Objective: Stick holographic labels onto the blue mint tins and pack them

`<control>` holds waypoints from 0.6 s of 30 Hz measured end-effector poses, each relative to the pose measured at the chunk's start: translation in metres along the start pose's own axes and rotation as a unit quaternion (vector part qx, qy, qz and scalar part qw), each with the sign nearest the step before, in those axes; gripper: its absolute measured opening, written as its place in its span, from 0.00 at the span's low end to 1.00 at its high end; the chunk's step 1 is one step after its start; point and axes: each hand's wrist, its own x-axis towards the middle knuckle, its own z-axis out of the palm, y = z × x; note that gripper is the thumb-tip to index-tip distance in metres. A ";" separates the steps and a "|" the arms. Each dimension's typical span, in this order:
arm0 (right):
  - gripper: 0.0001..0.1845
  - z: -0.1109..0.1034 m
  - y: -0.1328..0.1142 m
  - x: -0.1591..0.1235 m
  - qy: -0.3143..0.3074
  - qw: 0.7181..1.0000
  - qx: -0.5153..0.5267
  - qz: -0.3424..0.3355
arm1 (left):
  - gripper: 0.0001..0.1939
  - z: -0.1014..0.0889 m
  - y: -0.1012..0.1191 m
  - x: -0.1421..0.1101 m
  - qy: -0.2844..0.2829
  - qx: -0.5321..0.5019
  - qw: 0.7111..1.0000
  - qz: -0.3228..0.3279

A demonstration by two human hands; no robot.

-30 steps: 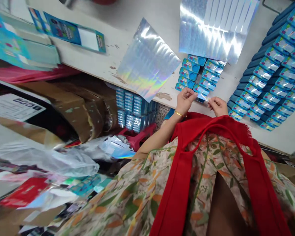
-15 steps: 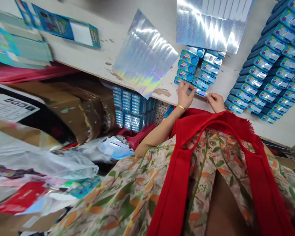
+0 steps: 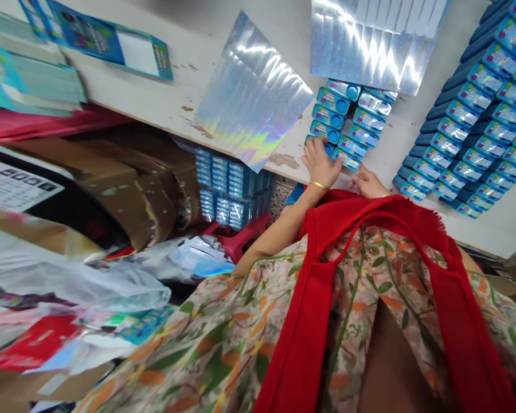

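My left hand [image 3: 320, 163] lies with its fingers flat on the nearest of a small cluster of blue boxes [image 3: 348, 123] at the front edge of the white table [image 3: 189, 86]. A shiny holographic strip covers the box under those fingers. My right hand [image 3: 367, 183] rests just to the right at the table edge, loosely open, holding nothing, partly behind my red scarf. A holographic sticker sheet [image 3: 374, 40] with several strips peeled off lies beyond the cluster.
A second holographic sheet [image 3: 253, 109] overhangs the table edge at left. Long rows of blue boxes [image 3: 477, 115] fill the right side. Blue printed cards [image 3: 112, 46] lie far left. Under the table are stacked blue boxes [image 3: 230, 186], cardboard [image 3: 124, 189] and plastic bags [image 3: 90, 281].
Both hands held a holographic strip stretched between them; they came down onto the nearest box. My left hand now presses there, and my right hand has let go and drawn back.
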 end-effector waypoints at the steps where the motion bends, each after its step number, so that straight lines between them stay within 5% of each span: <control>1: 0.30 -0.002 -0.009 -0.006 -0.035 0.999 -0.025 0.020 | 0.37 0.000 -0.001 -0.001 -0.003 0.020 1.000 0.007; 4: 0.23 -0.019 -0.030 -0.019 -0.048 0.989 -0.123 0.064 | 0.36 -0.003 -0.008 -0.003 -0.004 0.041 0.996 0.085; 6: 0.23 -0.038 -0.040 -0.021 0.066 0.974 -0.211 0.039 | 0.38 -0.006 -0.009 0.001 -0.036 0.050 0.980 0.191; 9: 0.31 -0.063 -0.052 -0.006 0.255 0.902 -0.340 -0.075 | 0.45 -0.008 0.000 0.018 -0.108 0.087 0.931 0.336; 12: 0.38 -0.069 -0.057 0.026 0.228 0.864 -0.414 -0.173 | 0.43 -0.001 0.015 0.037 -0.141 0.104 0.916 0.360; 18: 0.45 -0.065 -0.035 0.055 0.180 0.859 -0.425 -0.221 | 0.40 0.026 0.024 0.043 -0.167 0.068 0.925 0.333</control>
